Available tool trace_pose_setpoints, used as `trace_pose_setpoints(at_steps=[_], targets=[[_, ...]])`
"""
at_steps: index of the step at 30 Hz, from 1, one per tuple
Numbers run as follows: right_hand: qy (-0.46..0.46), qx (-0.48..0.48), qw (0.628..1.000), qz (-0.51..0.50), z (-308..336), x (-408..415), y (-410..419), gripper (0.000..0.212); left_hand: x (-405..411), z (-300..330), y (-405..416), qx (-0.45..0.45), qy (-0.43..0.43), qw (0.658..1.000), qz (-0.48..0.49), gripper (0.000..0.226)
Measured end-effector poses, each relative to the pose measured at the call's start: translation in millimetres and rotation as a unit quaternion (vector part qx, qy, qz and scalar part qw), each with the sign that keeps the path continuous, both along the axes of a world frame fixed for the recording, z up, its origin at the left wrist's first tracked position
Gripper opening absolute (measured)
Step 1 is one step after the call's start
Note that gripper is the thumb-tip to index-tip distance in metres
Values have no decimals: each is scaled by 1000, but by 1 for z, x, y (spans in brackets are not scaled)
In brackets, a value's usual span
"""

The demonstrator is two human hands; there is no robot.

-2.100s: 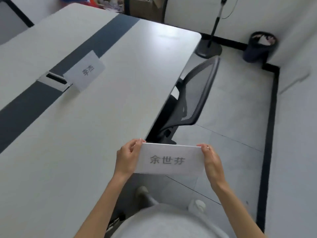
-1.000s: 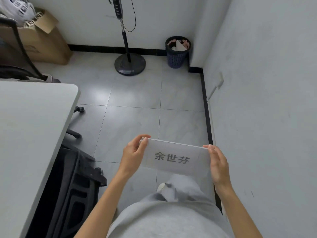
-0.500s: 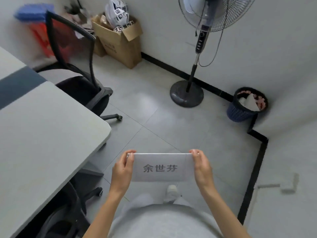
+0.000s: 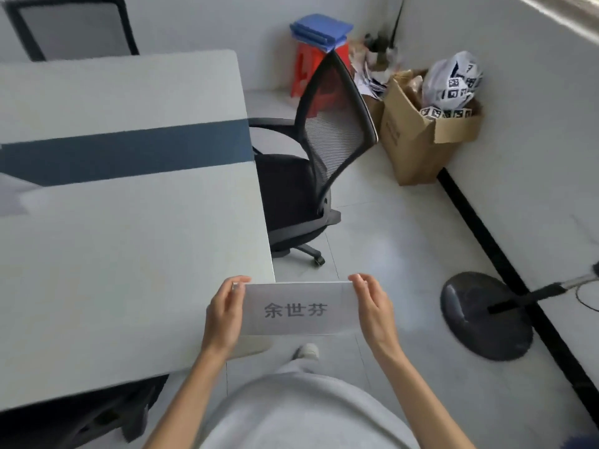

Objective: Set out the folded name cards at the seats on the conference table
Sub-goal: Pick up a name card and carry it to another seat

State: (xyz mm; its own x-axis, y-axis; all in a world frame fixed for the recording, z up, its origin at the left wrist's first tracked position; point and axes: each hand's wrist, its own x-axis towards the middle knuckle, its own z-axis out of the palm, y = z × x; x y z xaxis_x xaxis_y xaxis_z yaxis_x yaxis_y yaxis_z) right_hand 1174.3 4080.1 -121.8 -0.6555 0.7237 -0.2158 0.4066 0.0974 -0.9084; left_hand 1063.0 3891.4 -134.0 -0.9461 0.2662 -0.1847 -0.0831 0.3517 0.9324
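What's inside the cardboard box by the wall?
The cardboard box holds a white bag printed with black square markers, plus small marker cubes. Anything deeper is hidden.

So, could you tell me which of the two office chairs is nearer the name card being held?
The black mesh chair at the table's end, right of the dark stripe; the other chair stands beyond the table's far side, farther from the name card.
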Motion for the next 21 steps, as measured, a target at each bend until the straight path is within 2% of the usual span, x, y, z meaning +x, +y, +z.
trace_pose_setpoints(at_steps=[5, 10, 14, 17, 21], targets=[[-4, -18, 992, 122, 6, -88, 29, 24, -42, 7, 6, -1, 0, 995, 99, 34], [-20, -28, 958, 283, 6, -173, 33, 26, -57, 7, -2, 6, -18, 970, 242, 20], [-41, -29, 908, 417, 2, -233, 28, 30, -52, 2, -3, 1, -34, 942, 333, 18], [-54, -29, 862, 503, -3, -277, 21, 32, -52, -11, 0, -9, -40, 914, 404, 24], [-76, -30, 780, 620, -12, -327, 17, 30, -56, -19, 13, -19, -58, 879, 472, 32]])
